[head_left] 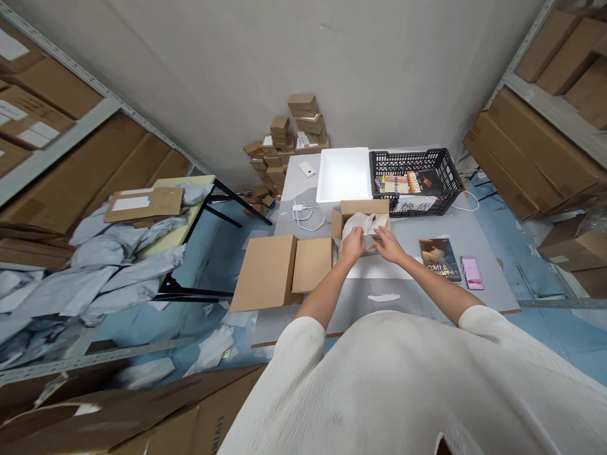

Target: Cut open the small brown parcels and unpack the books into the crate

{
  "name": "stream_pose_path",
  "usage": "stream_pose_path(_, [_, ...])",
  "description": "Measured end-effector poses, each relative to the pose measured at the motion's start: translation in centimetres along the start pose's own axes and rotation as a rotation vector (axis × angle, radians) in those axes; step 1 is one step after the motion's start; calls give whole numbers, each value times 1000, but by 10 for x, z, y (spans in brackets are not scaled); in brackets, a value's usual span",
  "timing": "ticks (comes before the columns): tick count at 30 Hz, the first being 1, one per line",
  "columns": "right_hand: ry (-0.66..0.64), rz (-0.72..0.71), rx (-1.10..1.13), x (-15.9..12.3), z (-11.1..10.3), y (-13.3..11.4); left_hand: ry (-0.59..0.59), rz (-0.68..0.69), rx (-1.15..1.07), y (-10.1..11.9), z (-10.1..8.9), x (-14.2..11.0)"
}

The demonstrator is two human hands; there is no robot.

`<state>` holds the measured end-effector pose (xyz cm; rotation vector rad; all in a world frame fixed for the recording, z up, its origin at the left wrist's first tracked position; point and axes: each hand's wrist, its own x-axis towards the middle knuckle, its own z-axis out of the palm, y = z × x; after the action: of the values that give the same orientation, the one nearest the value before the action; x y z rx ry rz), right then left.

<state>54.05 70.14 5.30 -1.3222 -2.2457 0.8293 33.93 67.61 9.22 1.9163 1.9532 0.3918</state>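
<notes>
An open cardboard box (365, 206) stands on the grey table, its flaps raised. White wrapping paper (360, 222) bulges at its opening. My left hand (353, 242) is closed on the paper at the near left of the box. On the right, my right hand (387, 245) rests at the box's near right, fingers bent over the paper's edge; whether they grip it I cannot make out. What lies under the paper is hidden. Just beyond the box are a white foam box (327, 180) and a black plastic crate (450, 177) with several books.
Closed cardboard boxes (265, 272) sit at the table's left edge. A dark-covered book (440, 258) and a pink phone (472, 273) lie at right. A white charger (300, 207) trails its cable. Shelves of cartons (535, 145) flank both sides; grey parcels (109, 253) cover the left side table.
</notes>
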Motion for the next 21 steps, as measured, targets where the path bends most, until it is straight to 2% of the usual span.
stream_pose_path(7, [-113, -5, -49, 28, 6, -4, -97, -67, -21, -13, 6, 24])
stream_pose_path(10, [-175, 47, -102, 35, 7, -10, -96, 17, -14, -13, 7, 29])
stream_pose_path(13, [-215, 106, -152, 39, 7, -14, 16, 79, 34, -9, 5, 25])
stream_pose_path(16, [-245, 108, -157, 41, 10, -13, 85, 27, 102, -3, 0, 17])
stream_pose_path(19, [-229, 79, -135, 42, 13, -8, 67, 0, 148, -2, -4, 9])
stream_pose_path(21, [-171, 47, -118, 41, 13, -4, 21, 11, 164, -4, -3, 5])
